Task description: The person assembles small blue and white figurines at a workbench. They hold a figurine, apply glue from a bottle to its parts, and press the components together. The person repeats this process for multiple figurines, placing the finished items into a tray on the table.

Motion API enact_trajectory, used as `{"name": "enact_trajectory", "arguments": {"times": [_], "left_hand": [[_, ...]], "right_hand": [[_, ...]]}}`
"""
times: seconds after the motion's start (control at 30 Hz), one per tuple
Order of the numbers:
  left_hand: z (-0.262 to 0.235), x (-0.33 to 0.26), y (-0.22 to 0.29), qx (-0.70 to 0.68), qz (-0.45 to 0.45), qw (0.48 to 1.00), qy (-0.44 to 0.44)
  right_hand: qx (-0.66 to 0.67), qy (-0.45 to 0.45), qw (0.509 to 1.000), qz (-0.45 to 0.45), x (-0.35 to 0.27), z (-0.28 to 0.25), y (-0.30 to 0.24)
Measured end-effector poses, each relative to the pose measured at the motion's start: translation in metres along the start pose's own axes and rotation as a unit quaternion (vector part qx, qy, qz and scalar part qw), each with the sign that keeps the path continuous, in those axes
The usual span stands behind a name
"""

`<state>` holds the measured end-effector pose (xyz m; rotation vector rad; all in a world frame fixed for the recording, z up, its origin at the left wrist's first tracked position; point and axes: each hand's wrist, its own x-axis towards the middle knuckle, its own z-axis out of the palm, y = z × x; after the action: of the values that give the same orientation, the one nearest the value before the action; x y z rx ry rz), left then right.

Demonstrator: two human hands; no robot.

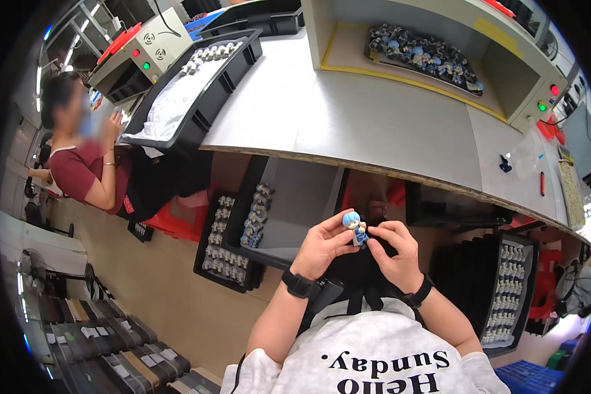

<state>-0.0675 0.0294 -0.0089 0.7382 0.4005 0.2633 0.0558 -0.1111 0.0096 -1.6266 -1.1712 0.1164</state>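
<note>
A small figurine [359, 235] with light-blue hair and a blue-and-white body is held upright in front of my chest. My left hand [323, 245] grips it from the left, the thumb across its front and the fingers behind. From the other side my right hand [398, 253] meets the figurine's lower right edge with curled fingers and thumb; the exact contact is too small to make out. Just beyond my left hand, a black tray [294, 197] lined in grey has a row of similar blue-and-white figurines [256, 217] along its left side.
A grey worktable [374, 118] spans the far side, its edge beyond my hands. On it stands an open-fronted box machine [525, 98] with a tray of blue figurine parts [427, 56] inside. Stacked trays [505, 289] stand at right. A co-worker [85, 151] sits left beside a black bin [197, 98].
</note>
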Motion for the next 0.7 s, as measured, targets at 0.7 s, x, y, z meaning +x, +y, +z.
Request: {"name": "enact_trajectory", "arguments": {"times": [0.7], "left_hand": [[-0.041, 0.003, -0.017, -0.063, 0.009, 0.998, 0.025]], "right_hand": [[0.059, -0.056, 0.997, 0.014, 0.01, 0.022, 0.014]]}}
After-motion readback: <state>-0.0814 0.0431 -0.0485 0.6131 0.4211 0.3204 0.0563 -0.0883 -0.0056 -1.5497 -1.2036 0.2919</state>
